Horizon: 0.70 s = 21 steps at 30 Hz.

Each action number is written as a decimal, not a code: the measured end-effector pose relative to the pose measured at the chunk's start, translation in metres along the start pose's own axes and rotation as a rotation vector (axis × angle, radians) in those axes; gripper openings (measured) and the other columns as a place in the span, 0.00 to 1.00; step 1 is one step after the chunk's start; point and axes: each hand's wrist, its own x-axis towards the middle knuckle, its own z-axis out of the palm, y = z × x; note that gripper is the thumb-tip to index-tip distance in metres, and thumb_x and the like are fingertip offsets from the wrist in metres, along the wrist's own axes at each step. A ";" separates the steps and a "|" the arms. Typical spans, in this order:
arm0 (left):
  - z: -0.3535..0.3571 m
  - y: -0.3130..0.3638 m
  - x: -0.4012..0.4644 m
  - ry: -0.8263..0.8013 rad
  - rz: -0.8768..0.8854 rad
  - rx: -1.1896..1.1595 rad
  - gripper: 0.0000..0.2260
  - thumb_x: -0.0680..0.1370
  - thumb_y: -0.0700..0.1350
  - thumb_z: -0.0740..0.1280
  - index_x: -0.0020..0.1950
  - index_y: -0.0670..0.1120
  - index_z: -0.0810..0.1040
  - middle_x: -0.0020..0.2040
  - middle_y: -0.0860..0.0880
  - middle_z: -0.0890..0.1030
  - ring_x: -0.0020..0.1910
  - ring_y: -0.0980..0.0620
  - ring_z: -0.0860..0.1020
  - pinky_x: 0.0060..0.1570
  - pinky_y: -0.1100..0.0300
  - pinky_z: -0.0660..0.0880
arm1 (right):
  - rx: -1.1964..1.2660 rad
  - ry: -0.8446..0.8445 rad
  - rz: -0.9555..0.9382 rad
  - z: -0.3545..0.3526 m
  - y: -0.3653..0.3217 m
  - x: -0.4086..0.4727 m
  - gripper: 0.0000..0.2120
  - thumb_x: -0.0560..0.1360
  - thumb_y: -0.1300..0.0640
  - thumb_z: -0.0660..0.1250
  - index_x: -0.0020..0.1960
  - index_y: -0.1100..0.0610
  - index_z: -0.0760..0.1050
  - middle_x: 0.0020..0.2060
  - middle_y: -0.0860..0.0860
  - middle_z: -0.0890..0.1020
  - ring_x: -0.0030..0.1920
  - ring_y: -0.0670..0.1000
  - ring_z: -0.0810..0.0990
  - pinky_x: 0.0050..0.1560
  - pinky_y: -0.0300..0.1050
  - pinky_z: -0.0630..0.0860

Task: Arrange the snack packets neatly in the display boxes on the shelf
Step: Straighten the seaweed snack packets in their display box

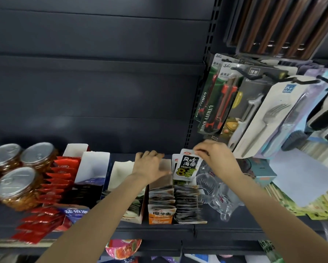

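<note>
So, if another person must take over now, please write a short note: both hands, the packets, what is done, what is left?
Right hand: fingers pinch the top of a white seaweed packet, upright at the back of the rightmost display box.
Left hand: flat, open, resting on the back of the neighbouring orange box.
Done: both boxes hold rows of packets.
Left: seat the held packet; the red packets at the shelf's left front lie loose and need tidying.
</note>
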 end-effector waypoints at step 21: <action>0.002 0.009 0.005 0.002 -0.106 0.007 0.32 0.68 0.72 0.62 0.64 0.54 0.74 0.60 0.51 0.76 0.61 0.48 0.71 0.58 0.49 0.61 | -0.177 -0.119 0.150 0.067 0.008 0.019 0.06 0.78 0.60 0.61 0.51 0.60 0.76 0.46 0.55 0.76 0.50 0.55 0.76 0.42 0.50 0.76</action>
